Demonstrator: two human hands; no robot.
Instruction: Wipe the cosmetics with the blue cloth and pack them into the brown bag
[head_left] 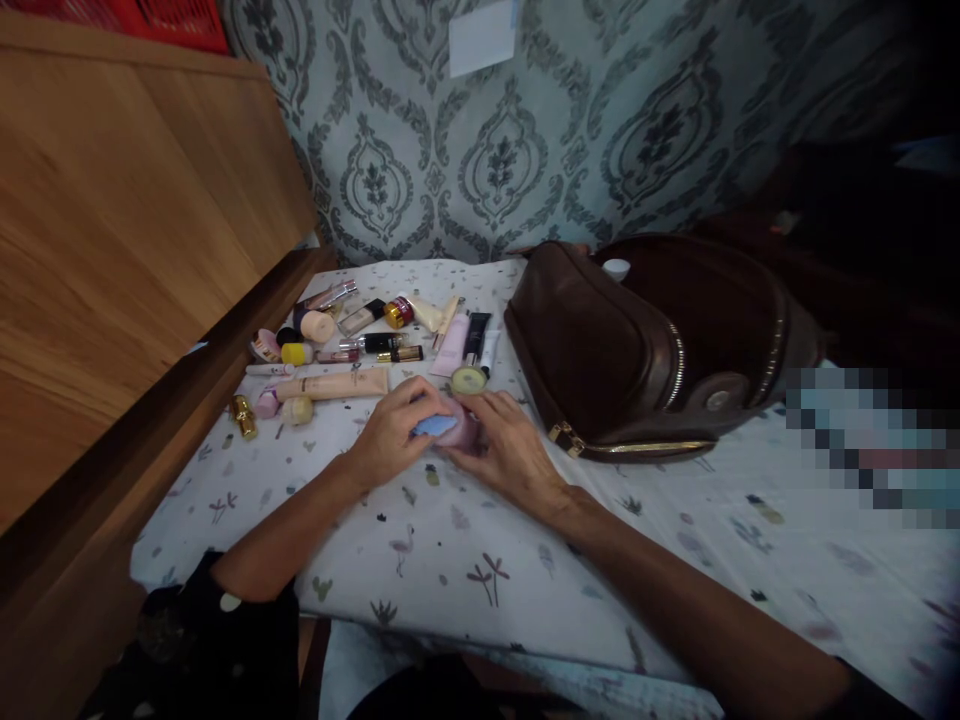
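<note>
My left hand [394, 432] and my right hand [504, 447] meet over a small pink container [459, 432] with a blue piece [435, 426] on the white patterned tablecloth [465, 560]. Both hands curl around it, fingers closed on its sides. Just beyond my fingers lies a round pale-green compact [469, 379]. A long beige tube [334, 385] lies to the left of my left hand. Further back several small cosmetics are scattered: a red-and-gold jar [398, 312], a pink tube [452, 345], a black tube [475, 336].
A large brown leather bag [645, 350] with gold zips lies on its side right of my hands. A wooden cabinet [127, 260] stands along the left. Patterned wallpaper [525, 130] closes the back. A blurred patch sits at the far right.
</note>
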